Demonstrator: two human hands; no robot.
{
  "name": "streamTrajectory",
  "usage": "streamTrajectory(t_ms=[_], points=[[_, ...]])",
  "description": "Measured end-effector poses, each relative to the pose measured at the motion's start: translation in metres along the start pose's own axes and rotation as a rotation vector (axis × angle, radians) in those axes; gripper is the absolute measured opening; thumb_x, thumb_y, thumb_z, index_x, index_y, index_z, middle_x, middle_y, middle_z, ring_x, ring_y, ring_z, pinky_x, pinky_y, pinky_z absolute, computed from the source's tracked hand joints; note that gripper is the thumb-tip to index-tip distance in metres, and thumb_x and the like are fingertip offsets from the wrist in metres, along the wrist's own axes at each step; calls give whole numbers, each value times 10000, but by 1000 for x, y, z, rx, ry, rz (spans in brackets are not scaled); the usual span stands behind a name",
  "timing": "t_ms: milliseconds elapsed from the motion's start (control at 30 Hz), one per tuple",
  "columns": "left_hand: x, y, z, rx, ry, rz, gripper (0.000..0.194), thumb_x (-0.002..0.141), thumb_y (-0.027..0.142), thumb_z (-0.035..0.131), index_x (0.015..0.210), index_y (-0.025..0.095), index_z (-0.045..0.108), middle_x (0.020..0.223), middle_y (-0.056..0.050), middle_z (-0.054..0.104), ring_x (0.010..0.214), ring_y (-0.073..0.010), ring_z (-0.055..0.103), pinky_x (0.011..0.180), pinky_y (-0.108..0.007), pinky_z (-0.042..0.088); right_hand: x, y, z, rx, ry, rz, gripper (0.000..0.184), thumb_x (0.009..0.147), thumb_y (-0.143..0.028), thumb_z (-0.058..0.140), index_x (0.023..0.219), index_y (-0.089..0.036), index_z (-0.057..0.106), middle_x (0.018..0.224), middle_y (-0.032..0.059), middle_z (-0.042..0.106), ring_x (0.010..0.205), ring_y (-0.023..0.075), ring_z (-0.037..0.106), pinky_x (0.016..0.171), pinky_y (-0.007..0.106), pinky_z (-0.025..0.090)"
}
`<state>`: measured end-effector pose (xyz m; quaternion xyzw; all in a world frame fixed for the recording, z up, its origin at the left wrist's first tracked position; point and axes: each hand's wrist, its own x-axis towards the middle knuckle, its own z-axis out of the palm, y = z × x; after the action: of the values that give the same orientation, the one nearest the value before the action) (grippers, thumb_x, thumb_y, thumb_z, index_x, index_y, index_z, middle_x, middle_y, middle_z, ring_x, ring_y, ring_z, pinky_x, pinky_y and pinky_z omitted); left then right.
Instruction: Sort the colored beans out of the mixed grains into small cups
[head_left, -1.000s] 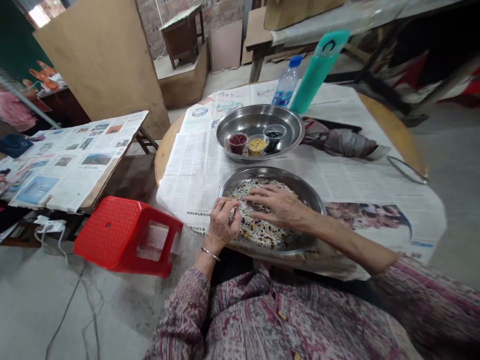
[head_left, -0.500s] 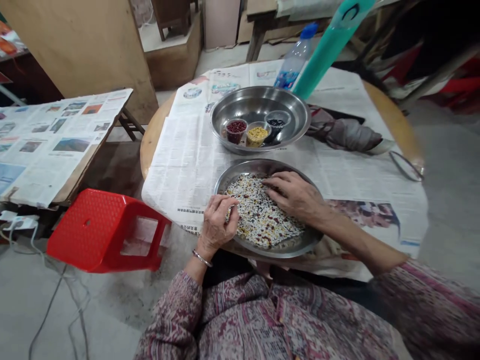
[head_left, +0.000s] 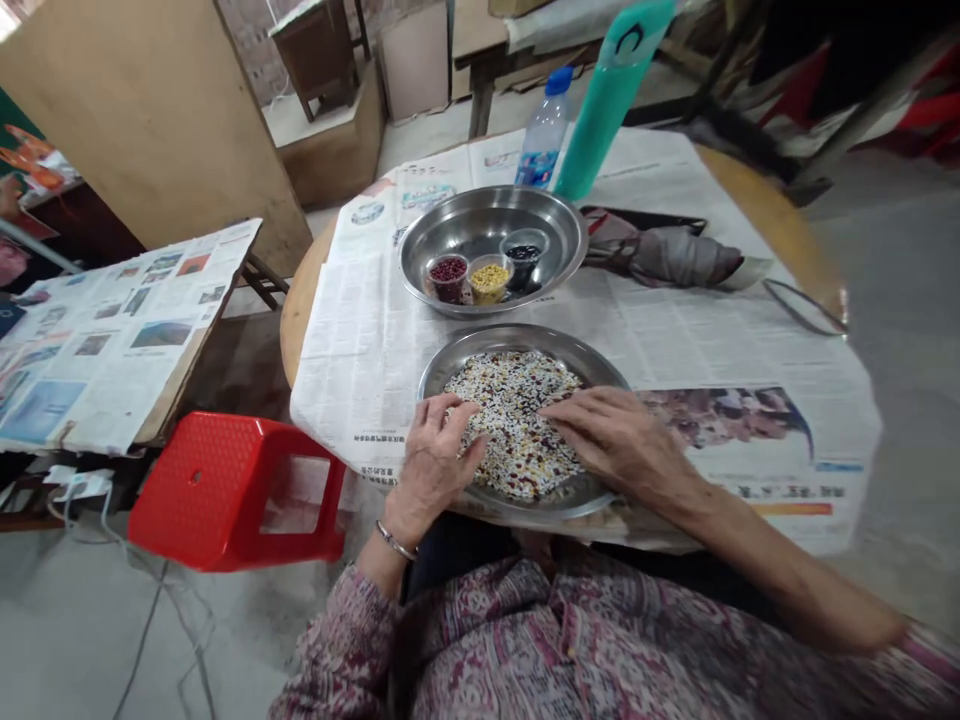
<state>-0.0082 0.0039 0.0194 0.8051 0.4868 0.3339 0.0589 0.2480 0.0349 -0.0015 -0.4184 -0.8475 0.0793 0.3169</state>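
Note:
A steel basin point(head_left: 442, 365) at the table's near edge holds a spread mix of white grains and dark red, yellow and black beans point(head_left: 517, 420). My left hand point(head_left: 439, 455) rests at the basin's left rim, with its thumb and fingers apart and nothing seen in it. From the right, my right hand point(head_left: 622, 435) reaches over the rim, fingers stretched out and their tips at the mix. Behind stands a second steel basin point(head_left: 420, 225). In it are plastic cups of red beans point(head_left: 448, 280), yellow beans or kernels point(head_left: 489, 280) and black beans point(head_left: 523, 258).
Newspaper point(head_left: 352, 350) covers the round wooden table. A plastic bottle point(head_left: 544, 130), a teal bottle point(head_left: 607, 105) and a folded grey umbrella point(head_left: 667, 255) stand or lie beyond the basins. A red stool point(head_left: 225, 490) and another papered table point(head_left: 127, 340) are at the left.
My right hand has drawn back towards me over the mix. My left hand's fingers have spread from a more curled shape. The camera view has shifted slightly.

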Motion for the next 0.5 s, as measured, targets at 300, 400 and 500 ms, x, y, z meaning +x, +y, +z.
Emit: streamTrajectory(t_ms=[300,400,500], points=[[6,32,-3,58,-507,-62,440,932,171,684,1328,260,513,1166,-65,570,998,-230,649,842,-364,622,-20,-10,16,169,357,260,91,942,-267,629,930,-293,716,900,41,772,881,263,723,896,488,567],[13,40,10,-52,-590,29,319,969,108,577,1257,245,566,1128,-58,587,922,-195,647,811,-333,627,-21,-10,19,251,450,314,97,951,-262,616,961,-285,709,945,52,766,899,247,723,843,436,591],[27,46,25,-44,-620,159,263,974,70,544,1195,200,602,1102,-73,614,950,-205,646,841,-333,620,-21,-10,18,297,466,331,137,971,-272,581,975,-286,717,969,56,764,914,245,722,870,442,593]])
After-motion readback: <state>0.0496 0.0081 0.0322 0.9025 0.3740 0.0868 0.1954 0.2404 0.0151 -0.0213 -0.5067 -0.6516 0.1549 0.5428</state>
